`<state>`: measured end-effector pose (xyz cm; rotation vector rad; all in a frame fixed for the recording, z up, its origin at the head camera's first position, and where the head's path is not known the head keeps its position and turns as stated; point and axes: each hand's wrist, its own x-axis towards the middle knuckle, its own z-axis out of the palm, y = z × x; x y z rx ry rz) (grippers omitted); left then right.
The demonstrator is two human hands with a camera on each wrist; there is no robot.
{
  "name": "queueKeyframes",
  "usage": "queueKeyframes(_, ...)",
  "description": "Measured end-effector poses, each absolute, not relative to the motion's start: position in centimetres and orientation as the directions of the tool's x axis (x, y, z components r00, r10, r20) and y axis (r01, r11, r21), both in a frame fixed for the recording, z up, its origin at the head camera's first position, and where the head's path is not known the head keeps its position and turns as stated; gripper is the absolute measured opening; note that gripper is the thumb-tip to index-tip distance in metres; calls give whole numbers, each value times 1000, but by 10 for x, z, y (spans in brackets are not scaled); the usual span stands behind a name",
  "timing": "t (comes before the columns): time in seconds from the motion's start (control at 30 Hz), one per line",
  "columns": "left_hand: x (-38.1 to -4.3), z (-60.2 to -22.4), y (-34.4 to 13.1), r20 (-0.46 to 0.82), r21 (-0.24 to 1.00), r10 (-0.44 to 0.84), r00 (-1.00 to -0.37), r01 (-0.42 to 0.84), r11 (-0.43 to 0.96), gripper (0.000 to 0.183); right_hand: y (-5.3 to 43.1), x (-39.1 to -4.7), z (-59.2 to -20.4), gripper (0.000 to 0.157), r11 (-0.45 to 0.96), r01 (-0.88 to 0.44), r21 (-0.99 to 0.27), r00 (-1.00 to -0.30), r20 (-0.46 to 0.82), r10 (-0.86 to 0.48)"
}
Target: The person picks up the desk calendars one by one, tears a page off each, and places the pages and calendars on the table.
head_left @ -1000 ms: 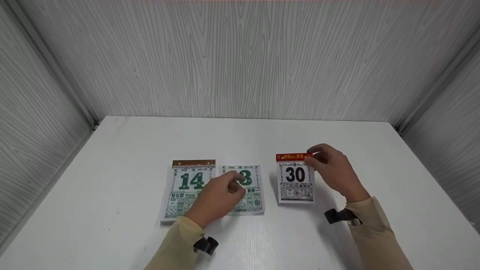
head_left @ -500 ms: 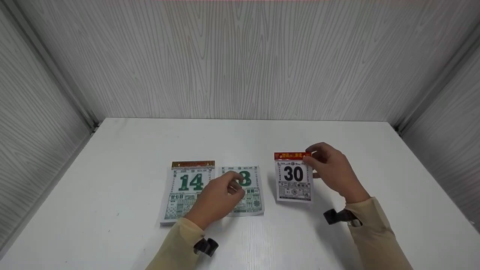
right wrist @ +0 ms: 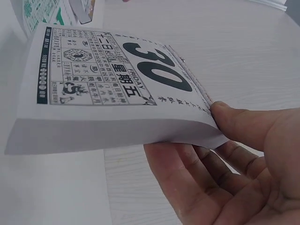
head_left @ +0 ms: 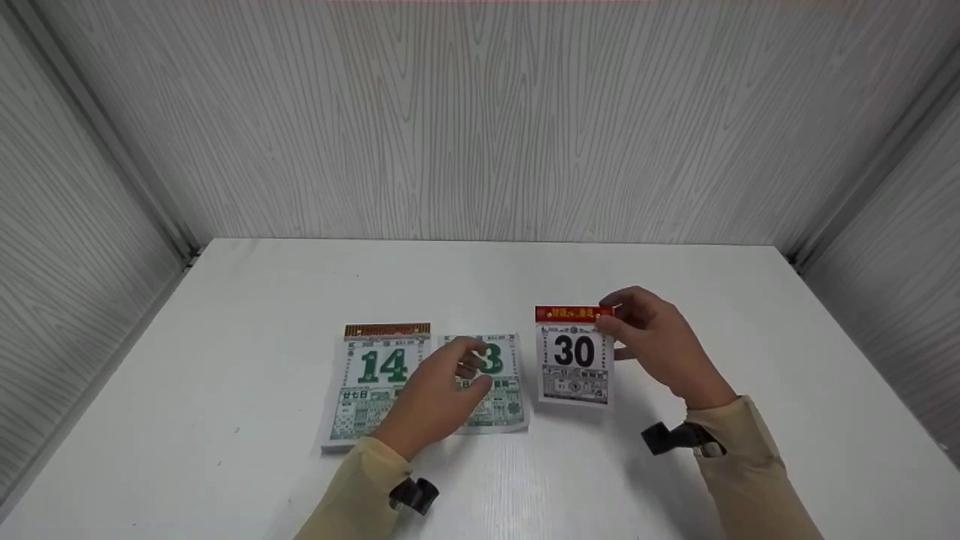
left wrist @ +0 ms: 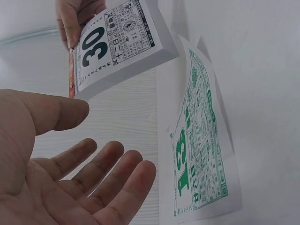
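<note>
My right hand (head_left: pixel 652 341) pinches the top right corner of a small tear-off calendar (head_left: pixel 574 379) with a red header and a black 30. Its thumb lies on the front and the other fingers are behind the thick pad, as the right wrist view shows. The calendar is held tilted above the table. My left hand (head_left: pixel 431 390) hovers with fingers apart and nothing in them, over a loose calendar sheet (left wrist: pixel 199 150) printed with a green 13. In the head view this hand covers part of that sheet and of a thicker calendar (head_left: pixel 356 412) showing a green 14.
A white table (head_left: pixel 262 300) carries the green calendar and the loose sheet side by side, left of the held calendar. Grey wood-grain panels stand behind it (head_left: pixel 480 120) and along both sides.
My right hand has moved the black 30 calendar slightly left, closer to the loose sheet. The left hand has stayed in place while its thumb and fingers spread a little wider.
</note>
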<state>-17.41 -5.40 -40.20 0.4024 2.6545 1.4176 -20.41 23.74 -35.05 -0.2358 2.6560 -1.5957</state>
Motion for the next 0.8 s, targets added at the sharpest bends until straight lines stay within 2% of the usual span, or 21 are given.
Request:
queueKeyframes(0.2, -174, -402, -53, 53, 835, 280, -959, 197, 514, 43, 223, -191, -334, 30, 402, -128, -907, -979, 49, -200)
queueKeyframes(0.43, -173, -401, -56, 88, 845, 330, -940, 246, 474, 55, 223, -197, -349, 36, 360, -143, -922, -965, 50, -256)
queueKeyframes(0.8, -173, -399, -52, 80, 879, 341, -937, 228, 418, 66, 219, -198, -356, 38, 299, -169, -939, -942, 65, -328)
